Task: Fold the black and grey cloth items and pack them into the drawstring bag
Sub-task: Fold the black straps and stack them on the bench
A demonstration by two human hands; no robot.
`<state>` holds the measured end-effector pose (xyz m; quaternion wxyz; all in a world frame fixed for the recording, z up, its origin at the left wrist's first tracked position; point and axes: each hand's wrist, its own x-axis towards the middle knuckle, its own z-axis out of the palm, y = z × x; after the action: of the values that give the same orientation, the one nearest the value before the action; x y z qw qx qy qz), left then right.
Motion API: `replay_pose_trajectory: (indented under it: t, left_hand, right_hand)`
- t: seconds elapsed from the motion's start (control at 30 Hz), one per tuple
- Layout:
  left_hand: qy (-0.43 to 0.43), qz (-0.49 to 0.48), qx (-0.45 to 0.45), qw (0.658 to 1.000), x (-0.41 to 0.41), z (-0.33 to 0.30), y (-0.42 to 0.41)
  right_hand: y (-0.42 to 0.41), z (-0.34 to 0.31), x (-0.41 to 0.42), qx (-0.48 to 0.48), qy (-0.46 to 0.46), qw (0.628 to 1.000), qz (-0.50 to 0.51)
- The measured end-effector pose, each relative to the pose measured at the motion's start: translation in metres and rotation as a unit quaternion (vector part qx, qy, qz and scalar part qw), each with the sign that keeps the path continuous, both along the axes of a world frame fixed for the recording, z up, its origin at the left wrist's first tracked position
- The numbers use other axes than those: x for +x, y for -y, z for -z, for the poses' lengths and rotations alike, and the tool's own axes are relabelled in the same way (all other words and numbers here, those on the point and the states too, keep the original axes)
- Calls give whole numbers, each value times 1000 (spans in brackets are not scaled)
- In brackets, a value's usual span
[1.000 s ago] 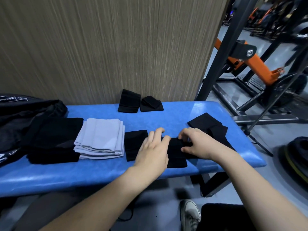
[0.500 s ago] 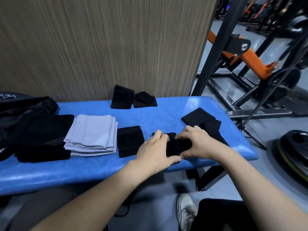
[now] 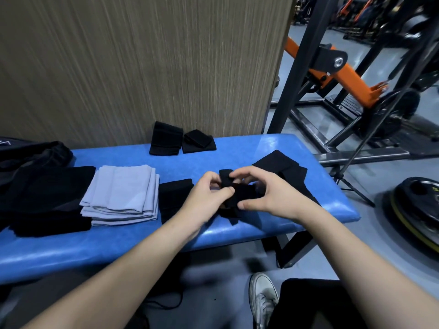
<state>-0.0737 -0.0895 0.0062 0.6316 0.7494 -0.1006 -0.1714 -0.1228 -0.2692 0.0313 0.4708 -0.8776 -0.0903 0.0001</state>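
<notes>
A small black cloth (image 3: 234, 193) is lifted just off the blue bench (image 3: 142, 236), bunched between both hands. My left hand (image 3: 204, 198) pinches its left side and my right hand (image 3: 268, 193) grips its right side, fingers curled over the top. A folded black piece (image 3: 174, 198) lies just left of my hands. A stack of folded grey cloths (image 3: 123, 195) sits further left, beside a folded black stack (image 3: 47, 198). Unfolded black cloths (image 3: 280, 167) lie behind my right hand. The black drawstring bag (image 3: 33, 155) rests at the bench's far left.
Two folded black pieces (image 3: 180, 141) sit at the bench's back edge against a wood-grain wall panel. A black and orange gym rack (image 3: 332, 67) stands to the right, with a weight plate (image 3: 418, 210) on the floor. My shoe (image 3: 262, 298) is below the bench.
Both hands have raised the black cloth off the bench and gathered it between them; one second ago it lay flat under my palms.
</notes>
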Motion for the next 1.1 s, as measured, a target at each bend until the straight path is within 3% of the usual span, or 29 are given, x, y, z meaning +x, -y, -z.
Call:
replay_pose_trajectory:
  t: [0.3,0.53,0.63,0.73,0.8,0.87,0.97,1.1]
  left_hand:
    - [-54,15,-162,985,8,6,-2]
    - [-77,52,-168,981,7,3,-5]
    - [-67,38,-116,990,6,7,-3]
    - [-7,31,6,999,5,15,-4]
    - [52,54,108,991,2,19,-5]
    - [112,79,206,969,-3,21,-3]
    - [169,91,278,941,-10,19,1]
    - [157,103,277,942,-8,17,0]
  right_hand:
    - [11,8,6,-19,12,998,66]
    - [8,4,6,217,-130,961,112]
    - [7,5,7,230,-150,955,112]
    - [8,12,9,135,-125,976,119]
    - [7,20,12,-50,-85,990,106]
    - [2,29,14,-193,-62,976,81]
    - [-4,28,15,-236,-59,968,66]
    - [8,21,13,-211,-89,973,21]
